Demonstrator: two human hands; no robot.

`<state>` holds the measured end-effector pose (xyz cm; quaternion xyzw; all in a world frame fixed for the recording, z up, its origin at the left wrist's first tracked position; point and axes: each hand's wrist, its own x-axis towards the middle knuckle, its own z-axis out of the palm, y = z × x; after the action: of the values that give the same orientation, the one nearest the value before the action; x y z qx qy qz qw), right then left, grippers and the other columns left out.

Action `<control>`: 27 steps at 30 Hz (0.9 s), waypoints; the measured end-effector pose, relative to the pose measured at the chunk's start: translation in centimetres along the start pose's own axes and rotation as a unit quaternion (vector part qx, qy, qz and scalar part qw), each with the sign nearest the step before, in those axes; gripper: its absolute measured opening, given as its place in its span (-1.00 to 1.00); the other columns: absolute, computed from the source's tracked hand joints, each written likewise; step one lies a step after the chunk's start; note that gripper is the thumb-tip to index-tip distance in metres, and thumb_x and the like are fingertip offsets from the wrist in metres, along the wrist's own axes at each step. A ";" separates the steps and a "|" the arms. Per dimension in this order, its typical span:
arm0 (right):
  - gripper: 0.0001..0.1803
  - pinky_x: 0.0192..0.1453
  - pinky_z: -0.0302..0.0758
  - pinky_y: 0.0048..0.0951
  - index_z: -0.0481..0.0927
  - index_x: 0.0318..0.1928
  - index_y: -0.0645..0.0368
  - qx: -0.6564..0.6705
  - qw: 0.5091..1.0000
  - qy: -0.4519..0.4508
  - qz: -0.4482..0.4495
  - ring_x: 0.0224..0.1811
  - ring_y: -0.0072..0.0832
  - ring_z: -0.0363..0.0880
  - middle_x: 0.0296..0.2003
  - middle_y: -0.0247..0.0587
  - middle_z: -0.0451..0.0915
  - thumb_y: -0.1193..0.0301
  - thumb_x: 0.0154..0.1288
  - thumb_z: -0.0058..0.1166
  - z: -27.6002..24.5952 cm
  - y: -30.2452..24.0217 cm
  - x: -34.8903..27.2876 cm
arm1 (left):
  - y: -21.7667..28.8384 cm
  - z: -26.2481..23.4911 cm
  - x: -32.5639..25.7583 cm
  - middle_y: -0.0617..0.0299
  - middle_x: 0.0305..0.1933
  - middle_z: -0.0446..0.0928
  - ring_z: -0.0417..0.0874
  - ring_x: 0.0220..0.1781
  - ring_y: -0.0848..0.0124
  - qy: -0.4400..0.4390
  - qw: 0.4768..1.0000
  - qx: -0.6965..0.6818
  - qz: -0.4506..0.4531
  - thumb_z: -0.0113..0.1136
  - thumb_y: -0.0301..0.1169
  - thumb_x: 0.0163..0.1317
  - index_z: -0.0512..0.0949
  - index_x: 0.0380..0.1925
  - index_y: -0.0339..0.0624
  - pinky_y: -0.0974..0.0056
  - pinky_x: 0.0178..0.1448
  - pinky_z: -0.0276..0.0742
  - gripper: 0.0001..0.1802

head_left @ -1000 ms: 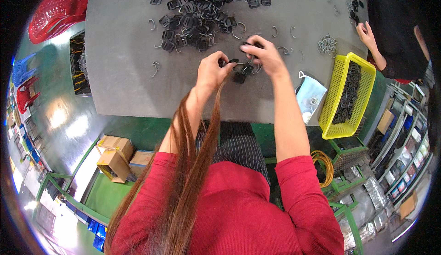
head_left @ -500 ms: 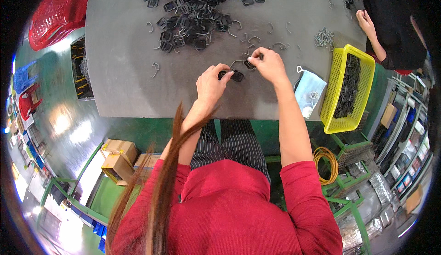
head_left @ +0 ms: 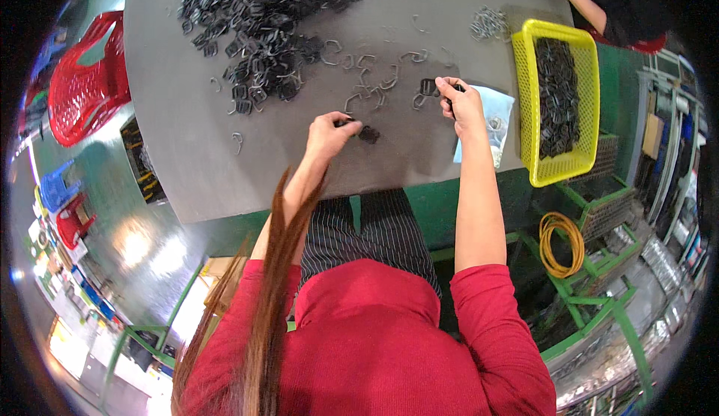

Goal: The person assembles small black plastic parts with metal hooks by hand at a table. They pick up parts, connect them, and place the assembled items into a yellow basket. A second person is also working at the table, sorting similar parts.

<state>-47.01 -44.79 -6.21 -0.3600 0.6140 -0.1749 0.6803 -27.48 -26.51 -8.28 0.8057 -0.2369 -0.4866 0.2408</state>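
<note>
1. Left hand (head_left: 328, 137): fingertips pinched together on a blurred dark piece (head_left: 345, 122) over the bench (head_left: 198, 172).
2. Right hand (head_left: 466, 107): thumb and fingers clamped on a buckle (head_left: 429, 86), beside the mask (head_left: 497, 107).
3. I'd grip rims lightly, clear of the loose hooks (head_left: 367, 90).
4. Count: one buckle, one dark piece, one mask, one basket (head_left: 529, 109); pile (head_left: 255, 19) and hooks too jumbled.

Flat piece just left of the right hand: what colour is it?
Black; the piece beside the right hand shows best in the head view.

2 arms (head_left: 480, 199) forward, fingers (head_left: 447, 86) bent
</note>
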 end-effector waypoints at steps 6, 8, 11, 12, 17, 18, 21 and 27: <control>-0.84 -0.66 0.13 -0.62 0.56 -0.28 0.18 0.118 0.983 0.089 -0.105 -0.72 -0.67 0.25 -0.64 -0.45 0.39 0.39 0.18 0.21 -8.6 -2.8 -2.3 | 6.4 1.1 1.2 0.37 -0.46 0.48 0.28 -0.60 0.66 -0.180 0.937 -0.298 -0.035 0.19 -0.33 0.17 0.56 -0.26 -0.14 0.51 -0.58 0.12 -0.82; -0.85 -0.70 0.10 -0.66 0.57 -0.36 0.17 0.091 0.959 0.222 -0.150 -0.72 -0.73 0.28 -0.65 -0.49 0.42 0.40 0.12 0.26 -13.0 -5.2 -2.4 | 12.3 4.5 1.5 0.36 -0.43 0.49 0.28 -0.59 0.67 -0.215 0.936 -0.277 0.002 0.17 -0.33 0.19 0.56 -0.24 -0.14 0.51 -0.60 0.11 -0.82; -0.75 -0.62 0.21 -0.63 0.56 -0.30 0.21 0.023 0.942 0.298 -0.151 -0.65 -0.70 0.35 -0.59 -0.44 0.44 0.32 0.11 0.27 -18.0 -8.7 -1.2 | 21.0 11.7 2.0 0.36 -0.41 0.49 0.33 -0.52 0.65 -0.263 0.928 -0.248 0.095 0.22 -0.24 0.17 0.53 -0.15 -0.16 0.53 -0.56 0.15 -0.69; -0.69 -0.54 0.33 -0.59 0.55 -0.24 0.24 -0.019 0.943 0.303 -0.137 -0.57 -0.65 0.42 -0.53 -0.38 0.47 0.29 0.10 0.27 -19.4 -9.6 -0.6 | 23.3 14.4 2.4 0.33 -0.39 0.49 0.35 -0.52 0.62 -0.269 0.921 -0.257 0.114 0.27 -0.19 0.13 0.52 -0.12 -0.18 0.52 -0.53 0.24 -0.61; -0.45 -0.02 0.44 -0.31 0.43 0.05 0.23 -0.299 0.771 0.436 -0.356 -0.19 -0.33 0.49 -0.14 -0.10 0.48 0.25 0.08 0.26 -20.1 -9.9 0.0 | 28.9 16.9 2.3 -0.02 0.10 0.42 0.43 0.15 0.25 -0.143 0.933 -0.205 0.257 0.25 -0.05 0.13 0.27 0.19 -0.29 0.20 0.20 0.34 -0.25; -0.47 -0.04 0.46 -0.31 0.43 0.04 0.23 -0.283 0.749 0.445 -0.401 -0.21 -0.34 0.49 -0.14 -0.11 0.48 0.27 0.09 0.25 -18.6 -9.6 -0.9 | 27.4 16.2 3.7 -0.05 0.13 0.41 0.38 0.22 0.22 -0.094 0.932 -0.188 0.295 0.24 -0.06 0.14 0.27 0.19 -0.30 0.21 0.28 0.27 -0.26; -0.76 -0.25 0.46 -0.43 0.51 -0.14 0.18 -0.262 0.783 0.336 -0.452 -0.41 -0.45 0.47 -0.36 -0.24 0.50 0.44 0.16 0.12 -11.7 -5.1 -3.3 | 19.9 10.7 3.4 0.01 0.06 0.50 0.53 0.10 0.23 0.065 0.918 -0.184 0.346 0.16 -0.28 0.19 0.45 0.03 -0.26 0.22 0.10 0.44 -0.56; -0.64 -0.25 0.55 -0.26 0.46 -0.22 0.12 -0.476 0.820 -0.021 -0.318 -0.20 -0.26 0.57 -0.27 -0.19 0.48 0.23 0.04 0.25 4.5 7.0 -7.6 | -1.3 -0.9 -5.9 0.07 -0.11 0.50 0.50 -0.04 0.08 -0.002 0.907 0.165 0.387 0.04 -0.64 0.07 0.47 -0.18 -0.18 0.16 0.06 0.44 -0.72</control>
<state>-45.54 -33.65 -5.80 -0.8178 0.4578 -0.0593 0.3436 -28.88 -21.75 -4.76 0.6776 -0.6076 -0.3111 0.2735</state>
